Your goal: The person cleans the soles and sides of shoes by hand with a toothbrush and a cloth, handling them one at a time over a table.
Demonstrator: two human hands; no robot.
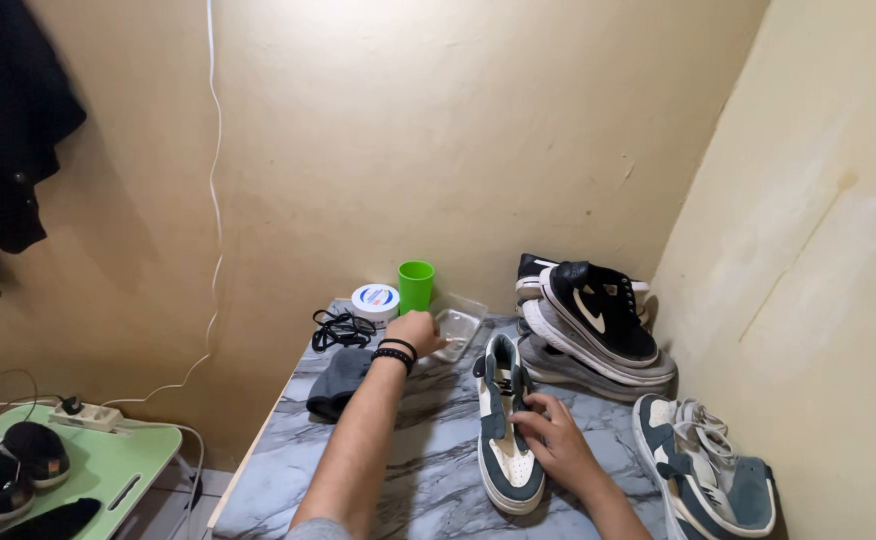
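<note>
A blue-grey and white sneaker (pixel 503 440) lies on the marble-patterned table (pixel 428 480), toe toward me. My right hand (pixel 556 442) rests on its right side, fingers curled on the upper. My left hand (pixel 418 332), with dark bead bracelets on the wrist, reaches to the far side of the table and holds a small thin stick-like tool beside a clear plastic container (pixel 458 328). What the tool is cannot be told.
A green cup (pixel 416 285), a round white tub (pixel 375 300), black laces (pixel 341 328) and a dark grey cloth (pixel 340 383) sit at the back left. Black-and-white sneakers (pixel 598 320) are stacked at the back right; the matching blue sneaker (pixel 708 470) lies right. A green side table (pixel 108 460) stands left.
</note>
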